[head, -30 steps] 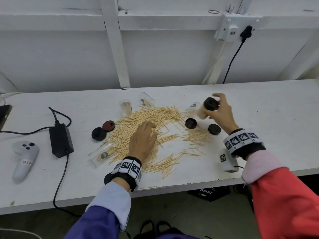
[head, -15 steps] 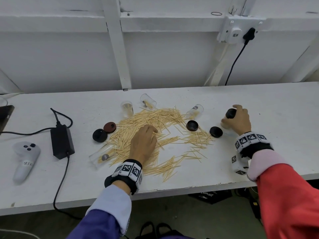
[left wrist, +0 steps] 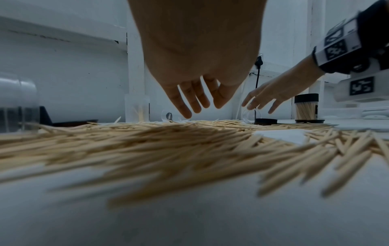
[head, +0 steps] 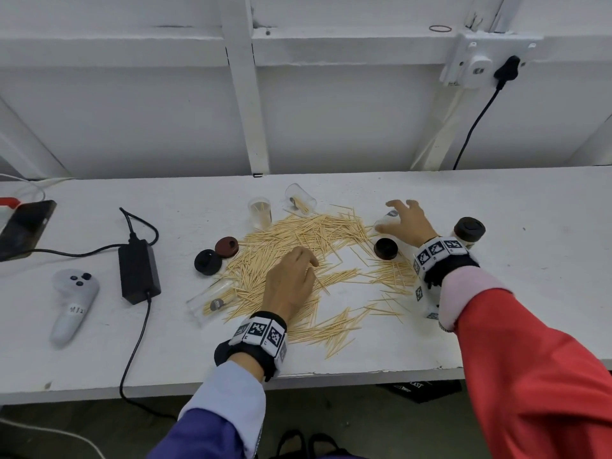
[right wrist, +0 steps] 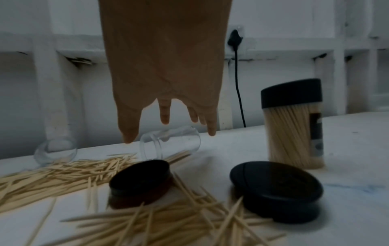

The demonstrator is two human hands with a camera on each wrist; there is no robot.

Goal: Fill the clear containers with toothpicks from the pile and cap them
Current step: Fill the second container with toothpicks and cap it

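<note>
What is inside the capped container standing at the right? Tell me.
The capped container is packed with upright toothpicks, visible through its clear wall. A dark label hides part of them, and the black cap covers their tips.

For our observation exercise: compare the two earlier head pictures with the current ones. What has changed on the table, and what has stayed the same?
The right hand has let go of the capped, filled container, which now stands upright at the right. The hand has moved left and reaches, fingers spread, over an empty container lying on its side. The left hand stays on the toothpick pile; the loose caps and other containers lie as before.
</note>
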